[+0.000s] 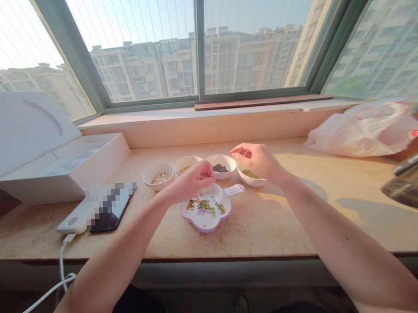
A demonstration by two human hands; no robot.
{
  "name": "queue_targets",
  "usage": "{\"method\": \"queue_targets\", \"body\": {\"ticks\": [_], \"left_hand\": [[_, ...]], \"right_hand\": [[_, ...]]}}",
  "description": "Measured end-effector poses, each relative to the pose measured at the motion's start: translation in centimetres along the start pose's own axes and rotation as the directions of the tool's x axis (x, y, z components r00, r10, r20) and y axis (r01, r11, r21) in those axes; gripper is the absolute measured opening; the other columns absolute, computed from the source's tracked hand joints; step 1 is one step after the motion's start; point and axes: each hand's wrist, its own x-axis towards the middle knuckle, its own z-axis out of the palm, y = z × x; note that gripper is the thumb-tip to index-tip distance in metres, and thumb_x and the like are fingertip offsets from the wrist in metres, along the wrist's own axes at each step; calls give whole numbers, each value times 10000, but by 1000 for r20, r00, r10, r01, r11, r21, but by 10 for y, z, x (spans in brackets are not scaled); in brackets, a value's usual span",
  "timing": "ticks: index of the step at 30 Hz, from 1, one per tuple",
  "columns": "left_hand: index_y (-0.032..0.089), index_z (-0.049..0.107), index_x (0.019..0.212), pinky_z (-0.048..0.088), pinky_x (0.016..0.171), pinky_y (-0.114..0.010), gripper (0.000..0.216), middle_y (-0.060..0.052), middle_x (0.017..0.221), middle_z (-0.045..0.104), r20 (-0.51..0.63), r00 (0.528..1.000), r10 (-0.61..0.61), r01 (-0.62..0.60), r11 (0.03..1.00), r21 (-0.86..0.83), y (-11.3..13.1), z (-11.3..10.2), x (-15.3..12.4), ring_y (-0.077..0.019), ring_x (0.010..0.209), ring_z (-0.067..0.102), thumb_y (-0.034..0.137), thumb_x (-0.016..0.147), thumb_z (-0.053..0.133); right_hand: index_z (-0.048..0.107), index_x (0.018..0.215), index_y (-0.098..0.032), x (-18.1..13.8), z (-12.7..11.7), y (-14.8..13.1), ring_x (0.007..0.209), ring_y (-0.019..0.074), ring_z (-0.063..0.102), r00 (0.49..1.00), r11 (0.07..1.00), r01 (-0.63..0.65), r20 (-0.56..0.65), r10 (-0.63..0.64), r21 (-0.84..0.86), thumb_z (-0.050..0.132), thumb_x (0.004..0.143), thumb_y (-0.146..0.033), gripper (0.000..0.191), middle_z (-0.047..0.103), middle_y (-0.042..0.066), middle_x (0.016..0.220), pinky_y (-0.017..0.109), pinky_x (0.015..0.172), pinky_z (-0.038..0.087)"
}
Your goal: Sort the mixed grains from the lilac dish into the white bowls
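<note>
My left hand [198, 176] hovers over the far edge of a white, lilac-rimmed dish [203, 223], its fingers curled closed; whatever they hold is hidden. Small piles of green and yellowish beans [204, 205] lie in that dish, which has a short handle [234, 189] pointing right. My right hand [255, 158] is above a white bowl of green beans [250, 174], fingers bent and apart with nothing visible in them. Left of it stands a bowl of dark beans [220, 168]. Farther left are a bowl with tan contents [185, 168] and one with pale, mixed pieces [160, 178].
An open white box [81, 169] stands at the left, with a phone [111, 214] and a white power bank [75, 221] with cable before it. A plastic bag [363, 129] and a dark, shiny object [411, 182] are at the right. Windows rise behind the counter [267, 227].
</note>
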Motion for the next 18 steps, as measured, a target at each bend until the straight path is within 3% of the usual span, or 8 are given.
{"method": "queue_targets", "body": {"ticks": [3, 8, 13, 18], "left_hand": [[209, 416, 862, 397, 684, -259, 241, 43, 794, 515, -61, 998, -26, 6, 953, -302, 6, 1, 2, -88, 694, 487, 220, 833, 655], [200, 445, 867, 408, 671, -247, 337, 40, 794, 512, -99, 987, -129, 57, 844, -533, 12, 3, 2, -80, 690, 508, 264, 761, 758], [190, 473, 867, 401, 647, -213, 326, 39, 812, 540, -59, 987, -147, 73, 755, -652, 10, 5, 3, -72, 716, 534, 200, 767, 784], [179, 529, 891, 442, 667, -205, 311, 37, 836, 589, -120, 974, -191, 70, 759, -647, 7, 10, 3, -71, 728, 588, 199, 758, 809]], "right_hand": [[781, 1002, -198, -14, 15, -21, 721, 171, 668, 993, 968, 112, -2, -115, 225, 624, 939, -435, 291, 775, 49, 860, 299, 710, 533], [792, 1011, -226, -32, 37, -39, 712, 157, 688, 967, 882, 243, -26, -254, 404, 709, 914, -463, 269, 791, 56, 927, 268, 630, 557], [818, 1020, -274, -35, 41, -38, 728, 144, 696, 941, 862, 339, -115, -319, 377, 701, 948, -411, 194, 790, 38, 964, 272, 670, 576], [830, 988, -269, -34, 34, -38, 807, 161, 719, 901, 855, 434, -153, -406, 286, 677, 970, -352, 175, 787, 38, 937, 279, 740, 572]]}}
